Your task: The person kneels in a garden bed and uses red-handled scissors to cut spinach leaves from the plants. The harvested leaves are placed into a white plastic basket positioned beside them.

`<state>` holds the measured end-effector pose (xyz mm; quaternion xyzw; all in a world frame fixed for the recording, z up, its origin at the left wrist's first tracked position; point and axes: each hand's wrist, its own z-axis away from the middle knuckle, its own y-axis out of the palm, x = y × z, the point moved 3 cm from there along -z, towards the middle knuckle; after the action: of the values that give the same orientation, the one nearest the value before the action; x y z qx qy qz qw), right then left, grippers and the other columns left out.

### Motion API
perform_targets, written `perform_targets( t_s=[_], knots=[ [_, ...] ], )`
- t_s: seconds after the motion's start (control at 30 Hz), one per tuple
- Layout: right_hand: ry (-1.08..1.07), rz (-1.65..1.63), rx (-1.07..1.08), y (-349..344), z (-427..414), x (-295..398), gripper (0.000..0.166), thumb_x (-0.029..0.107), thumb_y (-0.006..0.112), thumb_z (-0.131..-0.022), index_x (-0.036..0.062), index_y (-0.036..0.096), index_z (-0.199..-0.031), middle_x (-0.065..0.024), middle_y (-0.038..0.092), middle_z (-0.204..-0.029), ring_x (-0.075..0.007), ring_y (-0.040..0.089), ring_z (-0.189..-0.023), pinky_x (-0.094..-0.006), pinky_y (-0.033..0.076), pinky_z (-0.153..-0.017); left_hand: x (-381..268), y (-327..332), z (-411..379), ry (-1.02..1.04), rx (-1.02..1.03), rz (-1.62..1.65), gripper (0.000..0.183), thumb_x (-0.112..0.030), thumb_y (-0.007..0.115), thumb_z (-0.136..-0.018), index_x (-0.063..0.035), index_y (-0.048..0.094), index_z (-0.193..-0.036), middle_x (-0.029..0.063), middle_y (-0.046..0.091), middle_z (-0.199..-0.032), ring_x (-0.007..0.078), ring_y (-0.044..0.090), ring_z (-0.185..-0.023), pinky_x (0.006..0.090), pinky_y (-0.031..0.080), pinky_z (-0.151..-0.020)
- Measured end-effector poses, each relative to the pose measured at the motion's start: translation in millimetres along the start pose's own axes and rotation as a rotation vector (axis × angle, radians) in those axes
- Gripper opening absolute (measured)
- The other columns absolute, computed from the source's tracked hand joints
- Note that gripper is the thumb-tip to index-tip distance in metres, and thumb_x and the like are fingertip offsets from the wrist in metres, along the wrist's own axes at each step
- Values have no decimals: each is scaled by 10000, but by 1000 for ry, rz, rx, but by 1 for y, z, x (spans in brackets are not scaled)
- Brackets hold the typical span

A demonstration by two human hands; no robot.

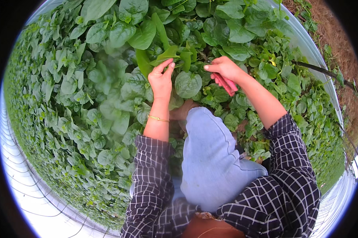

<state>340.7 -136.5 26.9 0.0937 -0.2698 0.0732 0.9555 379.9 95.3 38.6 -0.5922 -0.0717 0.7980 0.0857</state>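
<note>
My left hand (162, 78) pinches a broad green leaf (166, 56) between thumb and fingers, its stem partly hidden among other leaves. To the right, my right hand (225, 70) is closed around the red handles of a cutting tool, apparently pruning shears (227, 84). The tool's dark blades point up and left into the foliage, and their tips are hard to make out. Between and below both hands stands a round, crinkled leaf (188, 84). Dense leafy plants (122, 34), resembling Malabar spinach, surround the hands.
My bent knee in pale jeans (210, 154) rises just below the hands. A dark pole or pipe (322, 70) crosses the bed's right edge. Clear plastic sheeting (311, 38) borders the plants, with brown ground (330, 26) beyond. Ribbed greenhouse film (27, 190) curves along the lower left.
</note>
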Motion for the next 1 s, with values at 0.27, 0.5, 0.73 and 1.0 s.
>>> perform_targets(
  t_s=[0.27,0.5,0.73,1.0],
  knots=[
    [130,108,194,-5,-11,-20,362,305,608,-899,-41,569,-802,-100,610,-690,-194,612,-527,-346,519,-455,-4,6,4,-3,18,38,186,-15,704,-810,10,708,-995,56,691,-945,104,603,-869,233,468,-820],
    [38,-41,94,-3,10,-23,334,309,615,-893,-7,566,-794,-85,608,-704,-156,591,-530,-311,507,-473,-20,-25,-2,19,-83,536,310,61,598,-837,-31,605,-1133,107,644,-1012,162,624,-901,297,537,-794],
    [-24,100,37,3,37,-42,328,305,617,-893,11,564,-757,-49,597,-665,-142,599,-583,-277,479,-530,-131,-72,23,33,235,-122,389,-64,677,-811,-42,612,-1194,59,675,-894,179,621,-861,332,519,-779],
    [-191,560,-49,61,36,-23,329,315,604,-798,-14,593,-807,-241,624,-752,-413,615,-733,-463,487,-700,-41,20,35,122,738,-1247,662,-326,714,-761,-140,442,-1335,147,650,-697,322,634,-635,421,498,-621]
  ],
)
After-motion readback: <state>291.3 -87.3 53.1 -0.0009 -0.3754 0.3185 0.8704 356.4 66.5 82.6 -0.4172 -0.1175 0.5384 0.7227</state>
